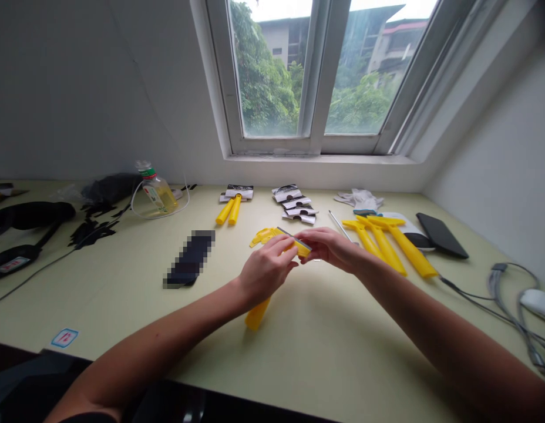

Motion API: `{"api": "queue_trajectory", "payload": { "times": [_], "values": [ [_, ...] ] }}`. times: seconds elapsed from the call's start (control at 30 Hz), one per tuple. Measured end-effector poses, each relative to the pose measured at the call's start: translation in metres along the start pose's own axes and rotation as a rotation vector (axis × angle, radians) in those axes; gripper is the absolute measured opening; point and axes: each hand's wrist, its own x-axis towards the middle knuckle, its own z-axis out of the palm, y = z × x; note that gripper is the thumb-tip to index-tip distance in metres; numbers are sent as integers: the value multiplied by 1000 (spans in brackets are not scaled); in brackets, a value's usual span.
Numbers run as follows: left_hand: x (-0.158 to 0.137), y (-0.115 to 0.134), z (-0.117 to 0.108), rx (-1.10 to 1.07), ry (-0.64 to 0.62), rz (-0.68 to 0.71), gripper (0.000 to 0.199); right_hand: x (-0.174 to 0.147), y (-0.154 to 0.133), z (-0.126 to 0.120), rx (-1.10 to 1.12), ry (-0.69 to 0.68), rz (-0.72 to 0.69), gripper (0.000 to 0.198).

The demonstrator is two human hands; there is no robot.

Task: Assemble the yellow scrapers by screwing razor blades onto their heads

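My left hand [266, 267] is closed around a yellow T-shaped scraper [257, 314], whose handle sticks out below the palm toward me. A thin dark strip runs along the top edge of its head. At the right end of that head, the fingers of my right hand [327, 244] pinch the strip and the yellow edge; part of the grip is hidden. Just behind my left hand are small yellow pieces [261, 236], too crowded to make out singly. Several more yellow T-shaped scrapers [387, 244] lie to the right of my right hand.
Two yellow handles with printed cards [232, 205] lie near the wall, beside a stack of cards [294, 202]. A dark pixelated object [191, 258] lies left of my hands. A bottle [158, 191], white gloves [360, 198], a black phone-like slab [442, 235] and cables [514, 311] are farther out.
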Motion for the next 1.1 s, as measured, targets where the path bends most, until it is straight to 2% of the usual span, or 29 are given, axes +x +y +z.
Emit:
{"api": "queue_trajectory", "payload": {
  "times": [0.17,0.3,0.37,0.47,0.53,0.63,0.73,0.93,1.1],
  "values": [
    [11,5,-3,-73,123,-26,15,-11,-13,2,57,67,-5,29],
    [18,7,-8,-275,240,-137,11,-20,-31,-3,-17,4,-63,38],
    [21,6,-8,-422,276,-266,10,-24,-41,-14,-255,-18,-64,41],
    [25,1,-5,-703,262,-516,19,-29,-49,-39,-854,101,-17,30],
    [25,-3,-1,-902,264,-666,26,-32,-47,-54,-1238,191,92,20],
    [21,-6,7,-1094,299,-818,34,-33,-34,-66,-1520,219,282,16],
    [11,-4,15,-1212,312,-897,38,-30,-20,-65,-1614,241,338,13],
    [-1,2,23,-1379,322,-1025,41,-20,-8,-55,-1747,262,334,10],
    [-4,0,25,-1429,274,-1019,39,-19,-7,-56,-1760,258,355,9]
  ]
}}
